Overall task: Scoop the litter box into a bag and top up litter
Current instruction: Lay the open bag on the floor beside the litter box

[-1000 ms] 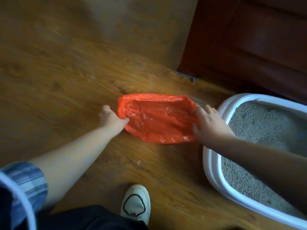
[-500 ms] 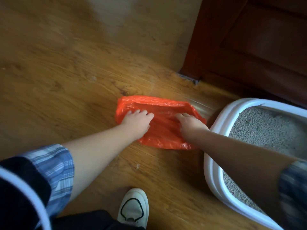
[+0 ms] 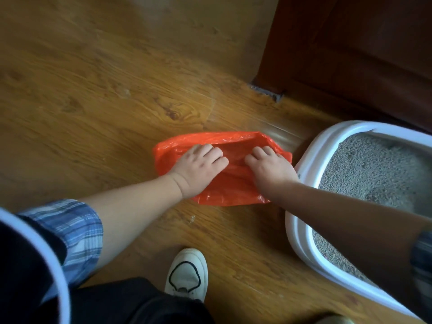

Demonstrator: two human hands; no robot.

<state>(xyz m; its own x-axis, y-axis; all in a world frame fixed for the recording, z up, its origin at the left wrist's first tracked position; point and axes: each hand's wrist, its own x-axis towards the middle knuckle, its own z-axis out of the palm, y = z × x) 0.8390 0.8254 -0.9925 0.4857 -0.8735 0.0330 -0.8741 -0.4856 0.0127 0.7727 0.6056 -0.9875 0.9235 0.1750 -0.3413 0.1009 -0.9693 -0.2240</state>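
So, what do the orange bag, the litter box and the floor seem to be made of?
The orange bag looks like thin plastic film: glossy and finely creased. The litter box seems to be hard moulded plastic, white, with a smooth rounded rim. The floor shows wood grain and knots under a sheen: wood or laminate, I cannot tell which.

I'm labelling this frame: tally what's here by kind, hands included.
Bag: 1
Litter box: 1
Shoe: 1
Hands: 2, left hand and right hand
Total: 5
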